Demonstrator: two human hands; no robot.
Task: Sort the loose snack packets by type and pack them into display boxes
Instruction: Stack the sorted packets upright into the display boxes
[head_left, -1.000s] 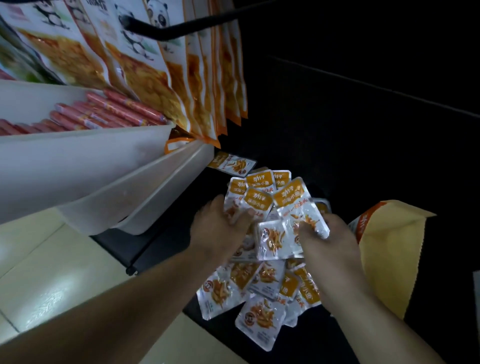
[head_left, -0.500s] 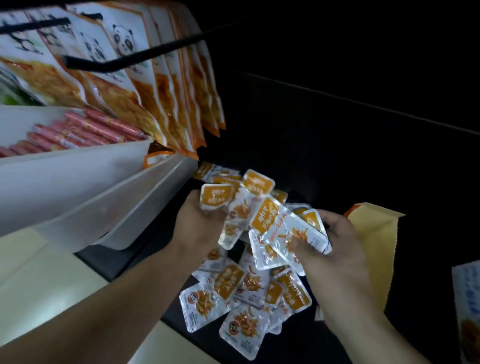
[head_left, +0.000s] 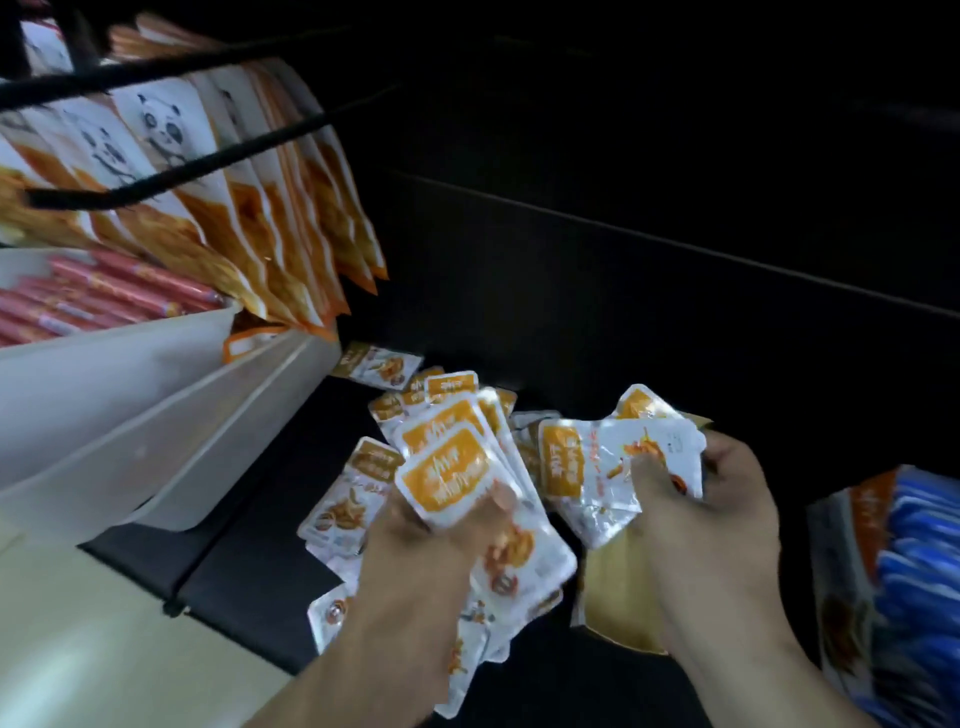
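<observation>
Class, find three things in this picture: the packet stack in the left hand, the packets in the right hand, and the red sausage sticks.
left packet stack (head_left: 447, 480): head view, top packet's orange label.
right packets (head_left: 561, 462): head view, front packet's orange label.
red sausage sticks (head_left: 119, 291): head view, middle of one stick.

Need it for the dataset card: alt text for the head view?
The left hand grips a fanned stack of orange-and-white snack packets and the right hand grips a smaller bunch, above loose packets on a dark shelf. At left, a white bin holds red sausage sticks beneath hanging panda bags.
</observation>
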